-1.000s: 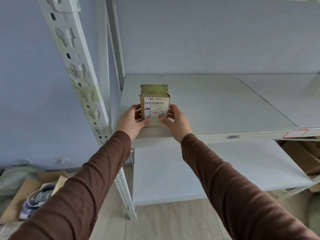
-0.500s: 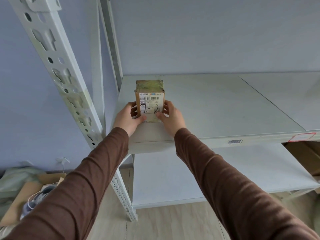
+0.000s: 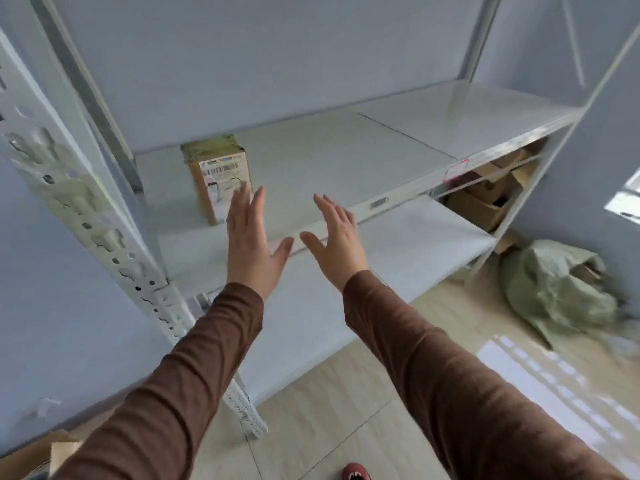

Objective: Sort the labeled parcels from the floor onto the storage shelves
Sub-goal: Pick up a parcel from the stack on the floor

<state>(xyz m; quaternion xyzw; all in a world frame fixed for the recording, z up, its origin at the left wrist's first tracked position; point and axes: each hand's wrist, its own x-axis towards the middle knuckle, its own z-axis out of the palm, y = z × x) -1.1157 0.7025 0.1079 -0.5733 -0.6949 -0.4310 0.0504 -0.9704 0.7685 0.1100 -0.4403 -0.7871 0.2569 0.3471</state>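
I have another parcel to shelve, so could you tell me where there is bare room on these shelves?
The upper shelf is bare from the right of the labeled parcel to the far post. The lower shelf is bare in front; behind its right end, cardboard boxes crowd the corner.

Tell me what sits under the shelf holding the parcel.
Under that shelf runs a lower shelf, bare where visible, with cardboard boxes at its right end. The hands and sleeves cover part of it.
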